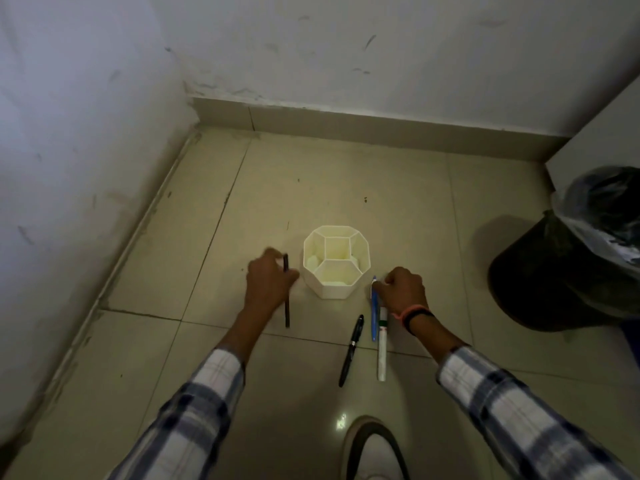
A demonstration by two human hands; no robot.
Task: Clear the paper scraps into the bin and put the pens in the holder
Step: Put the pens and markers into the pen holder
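Beside a white holder (pixel 336 261) on the floor, the left hand (pixel 268 282) grips a dark pen (pixel 286 292) while the right hand (pixel 403 292) pinches a blue pen (pixel 373 313).

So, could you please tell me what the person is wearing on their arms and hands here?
Both arms wear long sleeves in a white and dark blue check, the left sleeve and right sleeve ending short of the wrists. The left hand is bare. By the right hand, the wrist carries an orange band and a black band.

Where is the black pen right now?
The black pen lies on the floor tiles below the holder, just left of the blue pen.
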